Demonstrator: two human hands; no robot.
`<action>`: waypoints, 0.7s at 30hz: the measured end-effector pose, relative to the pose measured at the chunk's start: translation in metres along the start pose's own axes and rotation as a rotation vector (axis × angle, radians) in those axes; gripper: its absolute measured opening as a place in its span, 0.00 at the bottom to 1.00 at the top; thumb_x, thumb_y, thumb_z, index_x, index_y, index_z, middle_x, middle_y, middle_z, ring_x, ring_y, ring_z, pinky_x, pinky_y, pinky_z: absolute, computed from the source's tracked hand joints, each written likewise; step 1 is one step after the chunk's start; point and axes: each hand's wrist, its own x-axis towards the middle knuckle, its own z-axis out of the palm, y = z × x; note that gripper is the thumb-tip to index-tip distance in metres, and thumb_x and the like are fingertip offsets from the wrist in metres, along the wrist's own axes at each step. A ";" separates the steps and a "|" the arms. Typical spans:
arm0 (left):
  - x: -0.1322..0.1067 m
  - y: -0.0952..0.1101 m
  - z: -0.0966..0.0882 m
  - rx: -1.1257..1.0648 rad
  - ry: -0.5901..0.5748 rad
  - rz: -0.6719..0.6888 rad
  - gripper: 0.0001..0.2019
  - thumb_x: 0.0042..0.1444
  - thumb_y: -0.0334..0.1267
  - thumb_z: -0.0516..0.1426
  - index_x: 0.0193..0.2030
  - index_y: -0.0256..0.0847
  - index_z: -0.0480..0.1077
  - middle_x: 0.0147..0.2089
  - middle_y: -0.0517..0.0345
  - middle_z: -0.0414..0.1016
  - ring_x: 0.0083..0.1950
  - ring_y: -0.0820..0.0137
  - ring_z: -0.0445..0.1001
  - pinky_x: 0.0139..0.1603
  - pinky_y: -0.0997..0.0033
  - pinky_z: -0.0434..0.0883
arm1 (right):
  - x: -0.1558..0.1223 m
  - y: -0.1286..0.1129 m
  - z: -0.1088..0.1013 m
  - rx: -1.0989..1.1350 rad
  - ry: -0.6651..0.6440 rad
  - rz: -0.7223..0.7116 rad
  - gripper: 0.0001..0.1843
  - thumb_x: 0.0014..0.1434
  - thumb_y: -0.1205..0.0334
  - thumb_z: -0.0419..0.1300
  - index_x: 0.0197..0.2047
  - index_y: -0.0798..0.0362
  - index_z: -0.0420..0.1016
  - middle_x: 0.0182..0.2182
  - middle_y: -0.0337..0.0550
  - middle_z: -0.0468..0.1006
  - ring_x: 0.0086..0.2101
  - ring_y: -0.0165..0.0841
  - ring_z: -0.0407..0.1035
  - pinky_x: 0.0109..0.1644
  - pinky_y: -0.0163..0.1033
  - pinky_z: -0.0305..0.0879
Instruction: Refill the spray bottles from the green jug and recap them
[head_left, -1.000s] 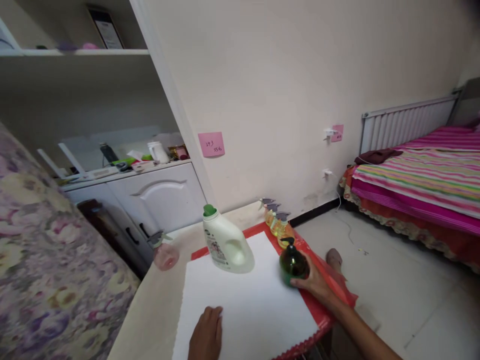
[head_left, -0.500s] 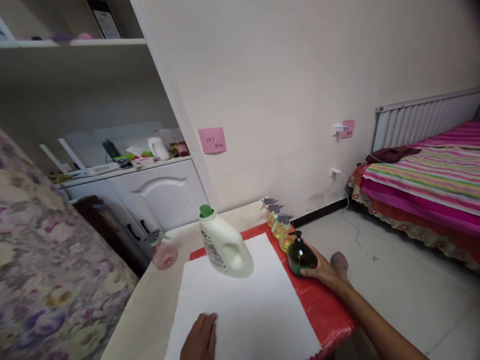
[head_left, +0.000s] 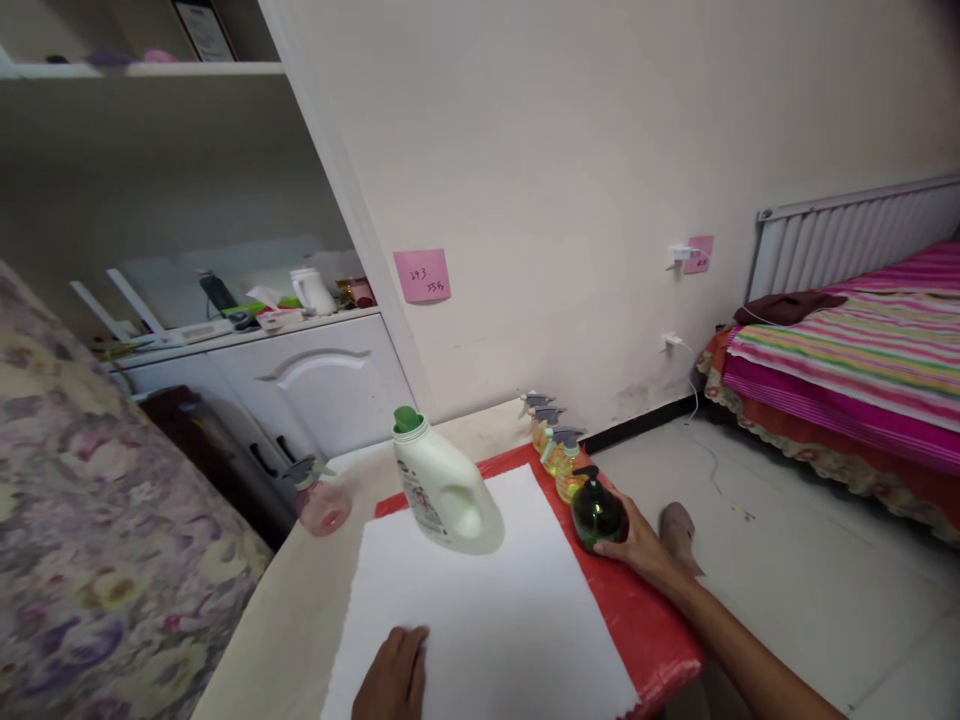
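My right hand [head_left: 630,540] is wrapped around a dark green pump bottle [head_left: 598,512] with a black pump head. The bottle stands upright at the right of the table, on the red plastic sheet [head_left: 652,630]. My left hand [head_left: 391,675] rests on the white mat [head_left: 487,615] at the near edge, with nothing visible in it. Beyond it, on the mat, stands a pale green detergent jug [head_left: 442,485] with a green top. Just behind the pump bottle, several clear spray bottles [head_left: 566,475] with yellow contents form a row along the table's right edge.
A pink spray bottle [head_left: 322,508] stands on the table's left side. A floral curtain [head_left: 112,560] hangs at the left, before a white cabinet [head_left: 322,390]. Behind the table is a wall [head_left: 525,200]. A bed [head_left: 862,370] stands at the right, across the tiled floor [head_left: 810,580].
The camera view has shifted slightly. My right hand still grips the pump bottle at nearly the same spot, and my left hand stays on the mat.
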 end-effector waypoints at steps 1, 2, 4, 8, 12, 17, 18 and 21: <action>0.000 0.000 0.000 -0.001 -0.004 -0.002 0.14 0.61 0.41 0.50 0.47 0.45 0.75 0.47 0.55 0.80 0.50 0.61 0.78 0.50 0.60 0.76 | 0.000 0.000 -0.001 -0.003 -0.006 -0.004 0.46 0.39 0.61 0.70 0.61 0.49 0.59 0.57 0.49 0.70 0.60 0.50 0.61 0.64 0.59 0.54; -0.001 0.000 0.001 -0.001 -0.010 -0.005 0.15 0.61 0.41 0.50 0.47 0.45 0.75 0.47 0.55 0.80 0.50 0.61 0.78 0.50 0.60 0.77 | 0.000 0.000 -0.002 -0.005 -0.013 -0.010 0.46 0.39 0.61 0.70 0.61 0.49 0.59 0.58 0.49 0.70 0.60 0.49 0.62 0.64 0.58 0.55; -0.001 -0.001 0.002 0.007 -0.012 -0.006 0.15 0.61 0.41 0.50 0.47 0.45 0.75 0.47 0.54 0.80 0.50 0.61 0.78 0.50 0.60 0.77 | 0.000 0.001 -0.003 -0.014 -0.027 -0.025 0.46 0.40 0.61 0.70 0.62 0.49 0.59 0.59 0.49 0.69 0.60 0.48 0.61 0.65 0.56 0.54; -0.003 -0.003 0.006 0.041 0.003 0.006 0.15 0.61 0.41 0.50 0.47 0.44 0.75 0.48 0.54 0.80 0.51 0.60 0.78 0.52 0.58 0.76 | 0.000 0.005 -0.004 -0.037 -0.026 -0.041 0.47 0.40 0.61 0.70 0.63 0.50 0.57 0.61 0.51 0.66 0.62 0.49 0.58 0.66 0.55 0.52; -0.003 -0.004 0.007 0.061 -0.003 0.023 0.15 0.61 0.42 0.50 0.48 0.45 0.74 0.49 0.54 0.80 0.51 0.61 0.77 0.50 0.62 0.76 | 0.001 0.010 -0.004 -0.066 -0.016 -0.037 0.47 0.41 0.61 0.70 0.63 0.51 0.57 0.60 0.53 0.67 0.61 0.50 0.59 0.66 0.57 0.52; -0.005 -0.005 0.007 0.080 -0.015 0.028 0.14 0.62 0.42 0.50 0.48 0.47 0.74 0.48 0.55 0.79 0.51 0.62 0.77 0.50 0.63 0.77 | 0.001 0.013 -0.004 -0.090 -0.019 -0.060 0.48 0.41 0.60 0.70 0.64 0.52 0.57 0.62 0.53 0.66 0.62 0.48 0.59 0.67 0.55 0.52; -0.006 -0.006 0.008 0.083 -0.016 0.025 0.14 0.62 0.41 0.50 0.48 0.47 0.74 0.49 0.55 0.79 0.52 0.61 0.77 0.50 0.61 0.77 | 0.001 0.013 -0.004 -0.094 -0.018 -0.063 0.48 0.41 0.60 0.70 0.64 0.51 0.57 0.62 0.53 0.66 0.62 0.48 0.59 0.67 0.55 0.52; -0.008 -0.009 0.013 0.088 0.008 0.016 0.15 0.61 0.41 0.50 0.48 0.46 0.74 0.50 0.54 0.79 0.53 0.59 0.77 0.52 0.58 0.76 | 0.000 0.011 -0.003 -0.109 -0.001 -0.059 0.49 0.40 0.60 0.71 0.64 0.50 0.58 0.62 0.51 0.66 0.62 0.46 0.59 0.67 0.54 0.51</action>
